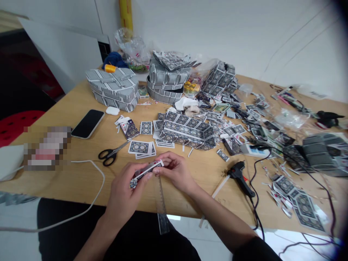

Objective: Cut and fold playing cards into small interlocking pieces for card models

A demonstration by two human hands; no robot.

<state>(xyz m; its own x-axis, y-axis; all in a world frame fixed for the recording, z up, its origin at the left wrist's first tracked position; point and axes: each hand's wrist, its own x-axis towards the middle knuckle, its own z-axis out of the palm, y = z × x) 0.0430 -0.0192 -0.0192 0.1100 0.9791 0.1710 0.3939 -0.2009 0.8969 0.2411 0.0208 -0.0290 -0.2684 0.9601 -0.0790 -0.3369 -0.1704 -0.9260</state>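
Both hands are on the same little thing: left hand (126,185) and right hand (175,172) are closed in a pinch around a folded card piece (146,172), a narrow strip with patterned sides, right around the center of the frame, a bit below the middle. Left has the lower-left end, right has the upper-right end, and the piece sits tilted up toward the right. Just below it, a clear ruler (162,208) pokes over the front edge of the wooden table (187,195).

Left of the hands you've got black-handled scissors (109,156), slightly open, and further left a black phone (88,124) with a small white case (112,110) near its upper right. Loose playing cards (138,147) lie face down just above the hands, and behind them is a long open box made of cards (187,128).

Right of center there's a black glue gun (240,177), its cord running off toward the lower right, plus more patterned cards (304,206) at the lower right. Up top, left of center, a gray woven box (114,87) has an orange spool (110,68) on it, and another gray box (168,78) beside it is piled with flat card pieces (172,59). Card scraps are all over the right side, honestly.
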